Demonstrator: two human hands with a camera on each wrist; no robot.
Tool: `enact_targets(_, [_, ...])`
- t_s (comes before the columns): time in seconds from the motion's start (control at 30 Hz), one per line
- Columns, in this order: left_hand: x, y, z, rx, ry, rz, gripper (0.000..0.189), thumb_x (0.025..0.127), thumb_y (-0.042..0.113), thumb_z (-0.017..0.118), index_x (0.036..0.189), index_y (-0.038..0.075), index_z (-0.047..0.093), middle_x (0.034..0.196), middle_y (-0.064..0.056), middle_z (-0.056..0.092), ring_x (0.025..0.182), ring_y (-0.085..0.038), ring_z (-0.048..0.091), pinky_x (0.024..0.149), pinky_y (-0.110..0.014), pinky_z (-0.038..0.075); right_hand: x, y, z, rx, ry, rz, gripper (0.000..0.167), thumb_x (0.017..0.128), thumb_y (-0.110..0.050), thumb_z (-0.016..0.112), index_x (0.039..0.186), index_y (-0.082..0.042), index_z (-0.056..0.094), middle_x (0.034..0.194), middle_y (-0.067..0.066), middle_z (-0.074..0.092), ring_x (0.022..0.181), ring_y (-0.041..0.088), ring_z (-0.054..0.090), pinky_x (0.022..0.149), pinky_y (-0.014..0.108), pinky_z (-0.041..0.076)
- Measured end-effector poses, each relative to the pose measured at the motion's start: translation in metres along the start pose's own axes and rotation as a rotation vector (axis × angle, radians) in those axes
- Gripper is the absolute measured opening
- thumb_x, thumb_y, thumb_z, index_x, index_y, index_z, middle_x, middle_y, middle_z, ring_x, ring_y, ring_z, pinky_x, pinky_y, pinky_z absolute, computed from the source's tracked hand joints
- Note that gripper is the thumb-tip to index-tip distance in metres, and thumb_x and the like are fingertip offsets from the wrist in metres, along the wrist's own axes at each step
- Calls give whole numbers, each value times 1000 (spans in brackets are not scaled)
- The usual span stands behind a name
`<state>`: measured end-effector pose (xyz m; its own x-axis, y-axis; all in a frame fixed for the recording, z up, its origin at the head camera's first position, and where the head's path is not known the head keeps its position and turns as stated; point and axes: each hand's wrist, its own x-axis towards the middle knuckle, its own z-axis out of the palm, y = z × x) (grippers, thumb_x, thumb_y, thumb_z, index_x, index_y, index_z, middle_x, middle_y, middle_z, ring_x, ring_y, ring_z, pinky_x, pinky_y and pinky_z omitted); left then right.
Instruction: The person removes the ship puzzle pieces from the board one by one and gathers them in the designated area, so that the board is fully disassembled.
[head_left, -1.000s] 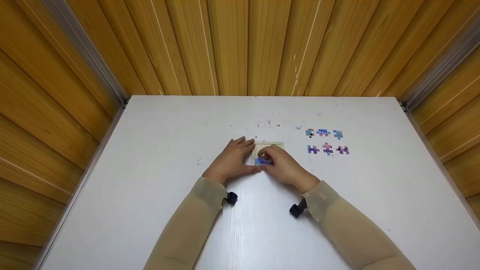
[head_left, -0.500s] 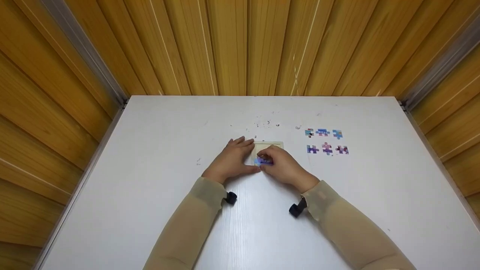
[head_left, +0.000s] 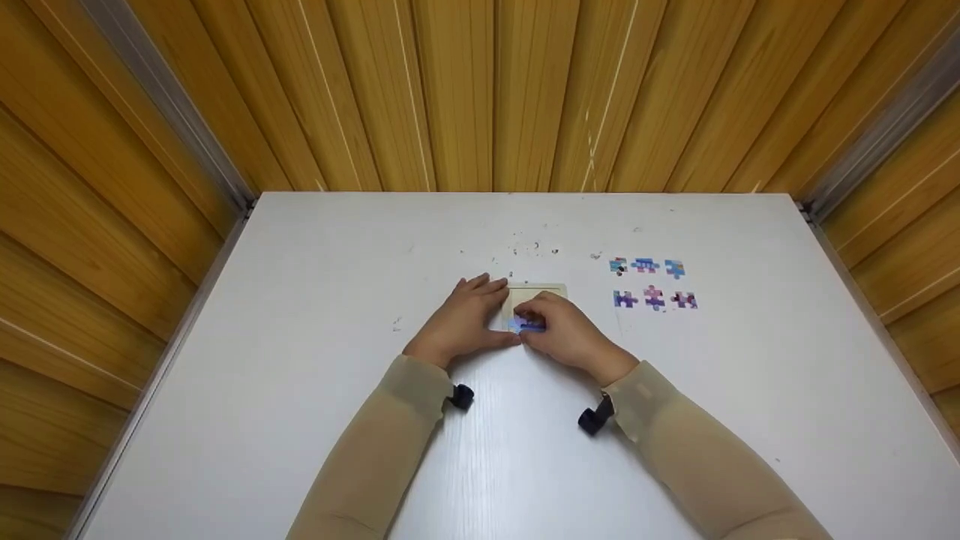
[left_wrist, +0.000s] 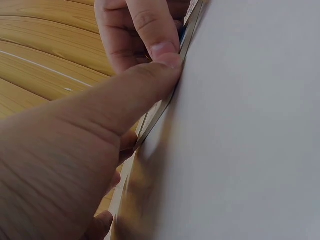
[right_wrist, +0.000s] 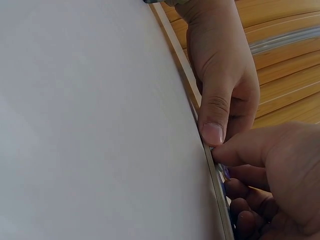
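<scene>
A small light wooden puzzle tray [head_left: 538, 286] lies on the white table between both hands in the head view. My left hand [head_left: 469, 315] braces it with spread fingers along its left side and the thumb at its front edge. Over the tray's front part, my right hand [head_left: 566, 330] pinches a blue-purple puzzle piece [head_left: 534, 328], partly covered by the curled fingers. A light blue patch of puzzle [head_left: 514, 324] shows in the front left corner. In the right wrist view, the right hand's thumb meets the left thumb [right_wrist: 212, 134] at the tray's edge [right_wrist: 218, 190].
Several loose puzzle pieces lie to the right in two rows, including a blue one [head_left: 675, 268] at the back and a pink one [head_left: 654, 298] at the front. Dark specks mark the white table [head_left: 337, 247]. Wood-look panels [head_left: 457, 90] rise behind it.
Between the right fingers, the puzzle piece has shifted slightly: less purple and a narrower blue strip show. Both hands stay in nearly the same place.
</scene>
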<state>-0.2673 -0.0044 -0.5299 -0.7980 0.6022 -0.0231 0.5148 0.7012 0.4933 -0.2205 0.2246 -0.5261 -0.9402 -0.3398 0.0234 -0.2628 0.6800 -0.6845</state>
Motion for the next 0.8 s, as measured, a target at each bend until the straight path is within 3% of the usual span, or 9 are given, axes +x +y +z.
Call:
enact_targets(0.4, [1,-1,1,-2,3,-4,98,95,59,88,171,10,50,182,-2,45,177,-32,27,148,-56,12,0,-1,0,-4,-6,-3,47,97,-14,84,141,-1,76,122,12,73,110,24,68,100,41,57])
enact_targets(0.8, [2,1,0,6,-14,-13,99,94,60,89,171,11,50,182,-3,45,177,-33,27,148,-57,13,-2,0,-2,20,26,22,44,98,-17,84,139,-4,78,130,11,75,119,27,72,108,47,60])
